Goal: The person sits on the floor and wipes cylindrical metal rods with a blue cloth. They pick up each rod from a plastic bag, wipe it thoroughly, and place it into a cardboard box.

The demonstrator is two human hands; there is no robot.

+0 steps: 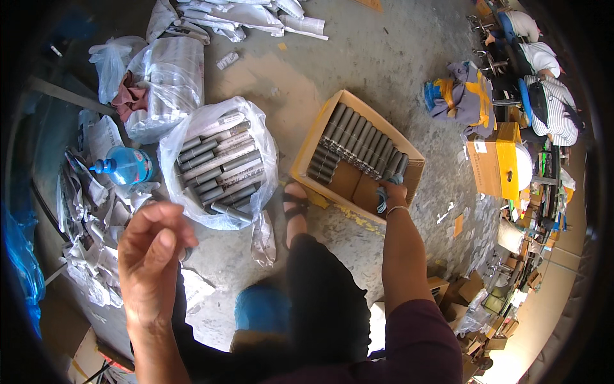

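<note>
I see grey cylinders (355, 136) packed side by side in an open brown carton (352, 185), right of centre in the frame. At its lower right sits a bunched blue-grey cloth (382, 201), or so it seems. Left of centre, a clear plastic bag (167, 160) gapes, holding more cylinders and printed paper (240, 146).

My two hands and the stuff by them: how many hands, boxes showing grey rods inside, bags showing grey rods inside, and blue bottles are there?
Hands: 2 (left hand, right hand)
Cardboard box showing grey rods: 1
Clear plastic bag showing grey rods: 1
Blue bottle: 1
Total: 5
</note>
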